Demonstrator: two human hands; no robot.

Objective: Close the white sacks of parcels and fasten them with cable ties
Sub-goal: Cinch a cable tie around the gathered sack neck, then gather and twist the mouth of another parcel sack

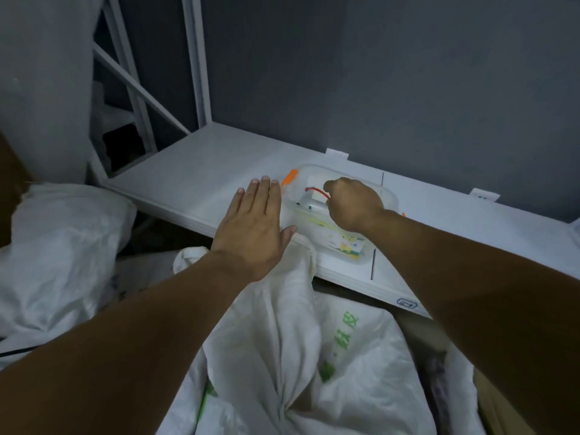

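Note:
A white woven sack (282, 334) with green print stands below me, its mouth gathered into a twisted neck that leans against the shelf edge. My left hand (254, 224) hovers flat over the neck's top, fingers straight, holding nothing. My right hand (351, 204) reaches into a clear plastic box (390, 196) on the white shelf (201, 180) and pinches a red cable tie (317, 191). The fingertips are hidden behind the hand.
A second white sack (59, 252) lies at the left. The box holds a small printed packet (345, 244), and an orange item (289, 177) lies just beyond it. A grey wall backs the shelf; a white shelf frame (138, 86) rises at back left.

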